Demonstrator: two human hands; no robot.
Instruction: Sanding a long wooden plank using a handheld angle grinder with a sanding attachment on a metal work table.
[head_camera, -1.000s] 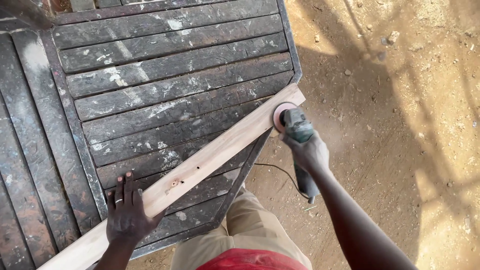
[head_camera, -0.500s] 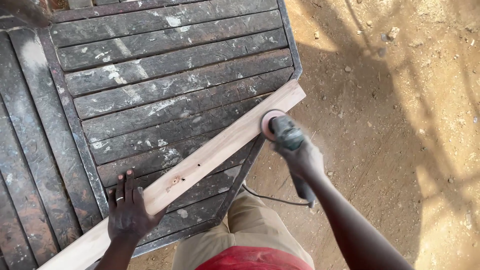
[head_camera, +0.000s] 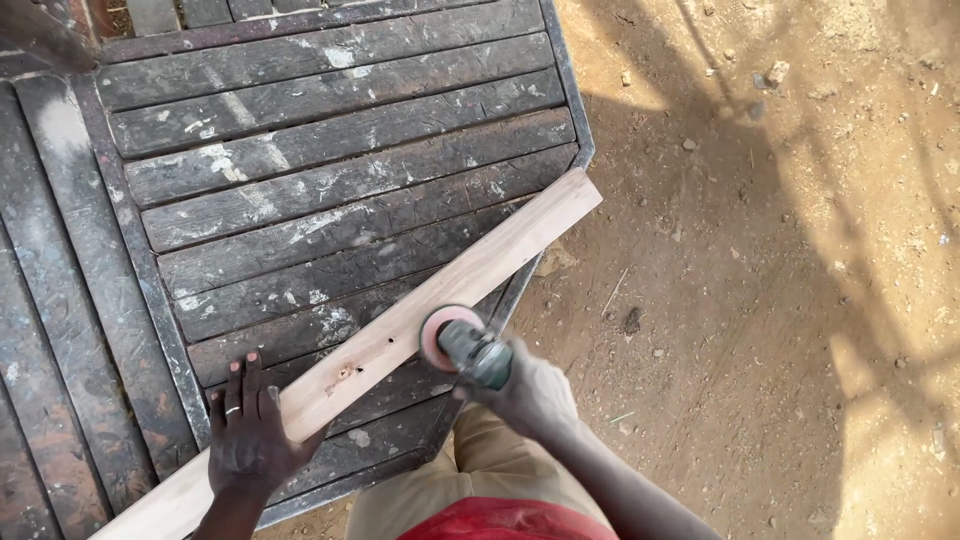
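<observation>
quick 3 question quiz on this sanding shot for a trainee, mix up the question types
1. True or false: the left hand presses flat on the wooden plank.
2. Which hand holds the power sander? A) left B) right C) neither
3. Fill in: the plank lies at a slant across a dark slatted ____, its far end past the edge, over the dirt ground.

Key
1. True
2. B, the right hand grips it, with the pink disc on the plank's near edge.
3. Table
</observation>
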